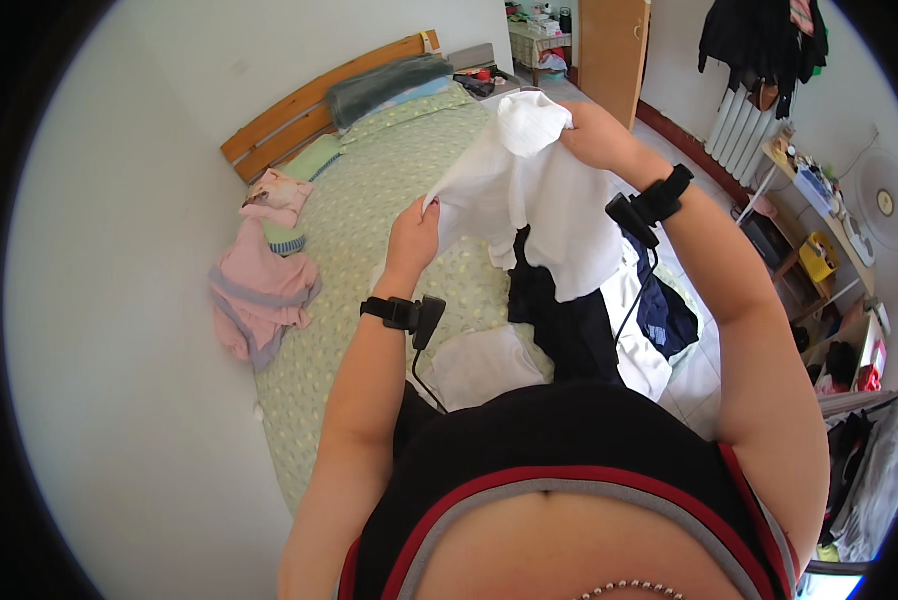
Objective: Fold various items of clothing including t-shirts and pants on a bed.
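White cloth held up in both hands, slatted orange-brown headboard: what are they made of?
Thin white draped cloth: matte woven fabric, possibly cotton or a blend; it falls in soft folds.
Slatted orange-brown headboard: probably wood, perhaps varnished, from its warm colour.

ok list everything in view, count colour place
white garment: 1, white, in both hands
black garment: 1, black, lower centre
folded cloth: 1, white, bed, near body
other clothing: count unclear, white and navy, right of black
pink clothing: count unclear, pink-grey, bed's left edge
bed: 1, green patterned sheet, centre
blanket: 1, dark grey, bed's head
hanging clothes: count unclear, mostly black, top right
fan: 1, white, right
small items: uncountable, mixed colours, right side
worn top: 1, black, bottom
wrist devices: 2, black, one per wrist
left hand: 1, bare, garment's left
right hand: 1, bare, garment's top right
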A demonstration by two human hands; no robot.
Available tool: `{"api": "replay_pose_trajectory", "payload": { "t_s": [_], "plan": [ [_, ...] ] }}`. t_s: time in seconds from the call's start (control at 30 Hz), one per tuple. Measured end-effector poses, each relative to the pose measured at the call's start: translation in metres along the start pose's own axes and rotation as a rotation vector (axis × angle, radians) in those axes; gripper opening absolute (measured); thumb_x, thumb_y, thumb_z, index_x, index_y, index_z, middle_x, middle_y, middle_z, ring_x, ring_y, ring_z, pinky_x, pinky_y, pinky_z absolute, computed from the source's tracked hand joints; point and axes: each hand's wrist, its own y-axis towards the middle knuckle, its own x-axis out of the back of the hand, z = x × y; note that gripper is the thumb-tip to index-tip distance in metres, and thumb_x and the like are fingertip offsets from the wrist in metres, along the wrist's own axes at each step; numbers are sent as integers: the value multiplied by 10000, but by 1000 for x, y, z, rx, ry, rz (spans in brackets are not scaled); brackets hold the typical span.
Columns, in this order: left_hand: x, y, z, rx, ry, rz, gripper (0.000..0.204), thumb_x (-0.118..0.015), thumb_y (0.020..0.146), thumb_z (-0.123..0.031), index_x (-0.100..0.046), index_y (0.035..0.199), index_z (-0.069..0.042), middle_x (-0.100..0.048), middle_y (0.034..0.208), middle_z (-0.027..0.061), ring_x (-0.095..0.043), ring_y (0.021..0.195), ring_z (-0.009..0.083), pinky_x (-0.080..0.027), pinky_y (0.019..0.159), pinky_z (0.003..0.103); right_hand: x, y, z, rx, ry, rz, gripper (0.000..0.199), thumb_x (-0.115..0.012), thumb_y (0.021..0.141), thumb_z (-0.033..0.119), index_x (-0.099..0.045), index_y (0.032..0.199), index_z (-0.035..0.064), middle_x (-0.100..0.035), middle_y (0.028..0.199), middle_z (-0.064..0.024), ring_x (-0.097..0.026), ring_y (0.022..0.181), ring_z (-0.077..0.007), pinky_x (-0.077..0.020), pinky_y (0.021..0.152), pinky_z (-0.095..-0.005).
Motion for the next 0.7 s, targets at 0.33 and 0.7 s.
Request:
{"api": "replay_pose_trajectory", "payload": {
  "t_s": [0.33,0.7],
  "plan": [
    [-8,-8,19,159,-319,-3,381,-478,929,-300,-561,1169,-16,-638,1042,101,-590,959,184,-431,865,317,-44,11,53,-433,519,-64,396,-526,911,327,-595,1092,-18,-656,962,-117,-610,871,-177,-476,755,-321],
    [13,15,19,100,226,97,271,-625,781,-166,-648,1024,-48,-661,959,186,-628,892,354,-492,783,376,-52,-10,23,-66,526,182,331,-523,868,190,-583,1135,2,-644,1051,-117,-604,929,-183,-469,826,-306]
  ]
}}
